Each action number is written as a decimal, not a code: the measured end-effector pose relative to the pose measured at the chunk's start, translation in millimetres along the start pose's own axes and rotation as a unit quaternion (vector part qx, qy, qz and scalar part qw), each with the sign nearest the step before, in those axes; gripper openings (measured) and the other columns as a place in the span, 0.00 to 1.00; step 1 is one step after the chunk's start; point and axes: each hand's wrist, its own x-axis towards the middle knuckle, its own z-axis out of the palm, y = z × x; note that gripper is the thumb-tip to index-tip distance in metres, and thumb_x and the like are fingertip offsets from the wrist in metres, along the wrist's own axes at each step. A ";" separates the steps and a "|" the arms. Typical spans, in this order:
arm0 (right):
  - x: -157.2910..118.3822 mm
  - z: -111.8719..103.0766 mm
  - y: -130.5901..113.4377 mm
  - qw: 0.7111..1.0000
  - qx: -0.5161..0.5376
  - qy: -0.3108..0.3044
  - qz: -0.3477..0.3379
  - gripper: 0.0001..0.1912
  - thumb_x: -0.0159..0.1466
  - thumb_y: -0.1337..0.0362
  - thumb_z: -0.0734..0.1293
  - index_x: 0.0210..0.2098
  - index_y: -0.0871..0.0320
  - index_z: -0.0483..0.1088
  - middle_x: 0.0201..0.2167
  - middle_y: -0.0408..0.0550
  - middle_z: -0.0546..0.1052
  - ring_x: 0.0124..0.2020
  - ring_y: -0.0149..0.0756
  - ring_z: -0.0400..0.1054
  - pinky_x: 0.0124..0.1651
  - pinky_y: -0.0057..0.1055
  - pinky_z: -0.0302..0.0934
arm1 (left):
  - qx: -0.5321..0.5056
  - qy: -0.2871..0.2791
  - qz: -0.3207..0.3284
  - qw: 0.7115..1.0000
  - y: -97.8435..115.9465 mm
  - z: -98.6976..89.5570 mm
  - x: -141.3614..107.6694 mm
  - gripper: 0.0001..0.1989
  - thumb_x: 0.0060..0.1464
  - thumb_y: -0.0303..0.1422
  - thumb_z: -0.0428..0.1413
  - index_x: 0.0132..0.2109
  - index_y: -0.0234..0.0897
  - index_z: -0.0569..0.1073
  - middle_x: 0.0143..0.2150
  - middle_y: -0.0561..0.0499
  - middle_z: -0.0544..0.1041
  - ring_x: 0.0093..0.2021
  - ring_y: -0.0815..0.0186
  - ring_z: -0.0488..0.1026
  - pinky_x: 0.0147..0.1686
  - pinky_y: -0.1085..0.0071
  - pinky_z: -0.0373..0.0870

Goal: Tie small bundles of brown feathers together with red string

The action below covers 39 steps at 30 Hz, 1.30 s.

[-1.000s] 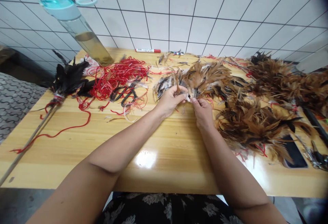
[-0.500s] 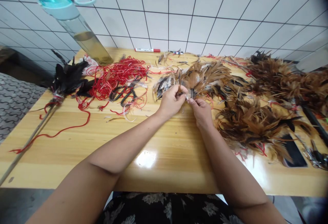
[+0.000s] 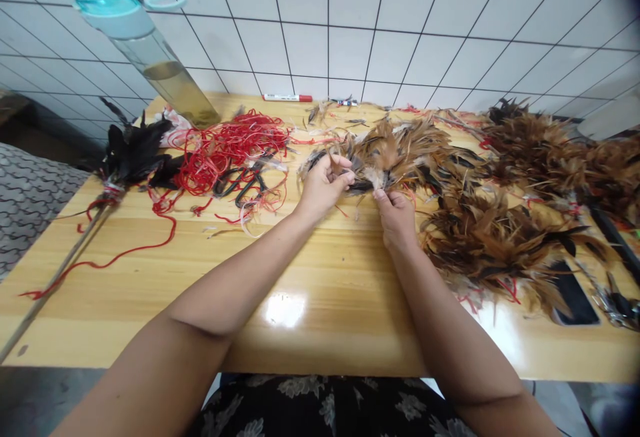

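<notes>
My right hand (image 3: pixel 397 215) pinches the pale base of a small feather tuft (image 3: pixel 376 175) at the near edge of the middle pile of brown feathers (image 3: pixel 410 147). A little to its left, my left hand (image 3: pixel 326 187) is closed with thumb and fingers together, beside the dark and grey feathers at the pile's left end. What its fingertips hold, if anything, is too small to make out. Another brown feather pile (image 3: pixel 490 233) lies just right of my right wrist.
On the wooden table (image 3: pixel 320 290) lie tangled red string (image 3: pixel 235 143), black scissors (image 3: pixel 243 187), a stick (image 3: pixel 60 270) with black feathers (image 3: pixel 133 150), a red marker (image 3: pixel 287 98), a phone (image 3: pixel 575 297) and more feathers (image 3: pixel 590 163). A bottle (image 3: pixel 175 83) stands at the back left.
My hands have come apart: the left has moved a little left, away from the right. A feather tuft now shows above the right fingertips.
</notes>
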 end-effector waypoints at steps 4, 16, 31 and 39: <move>0.7 -0.4 2.2 1.000 -0.023 -0.007 0.000 0.17 0.53 0.50 0.67 0.21 0.56 0.61 0.19 0.37 0.61 0.24 0.28 0.52 0.28 0.27 0.52 | 0.002 -0.078 -0.004 0.997 1.3 0.9 -2.0 0.13 0.44 0.30 0.63 0.38 0.35 0.69 0.29 0.55 0.72 0.29 0.74 0.69 0.32 0.77 0.66; 1.3 -0.8 4.1 0.996 -0.070 -0.043 -0.028 0.17 0.53 0.53 0.67 0.18 0.56 0.60 0.17 0.36 0.56 0.23 0.27 0.49 0.26 0.27 0.46 | 0.200 -0.084 0.088 0.972 7.4 -0.2 -5.9 0.07 0.48 0.29 0.58 0.37 0.36 0.70 0.31 0.55 0.72 0.29 0.72 0.67 0.33 0.75 0.63; 1.6 -0.8 5.9 0.997 -0.024 -0.052 -0.043 0.12 0.54 0.55 0.66 0.23 0.57 0.67 0.22 0.40 0.68 0.27 0.30 0.59 0.36 0.29 0.56 | 0.145 -0.043 0.084 0.985 0.6 0.5 -5.3 0.12 0.46 0.31 0.61 0.38 0.36 0.70 0.33 0.53 0.73 0.31 0.72 0.68 0.34 0.75 0.66; 1.2 -2.8 7.3 0.992 -0.070 -0.069 -0.073 0.11 0.57 0.57 0.63 0.23 0.56 0.66 0.24 0.41 0.69 0.31 0.33 0.62 0.38 0.31 0.58 | 0.059 -0.166 -0.052 0.983 -4.3 1.1 -3.7 0.12 0.46 0.38 0.62 0.29 0.32 0.74 0.26 0.51 0.76 0.24 0.74 0.66 0.27 0.77 0.63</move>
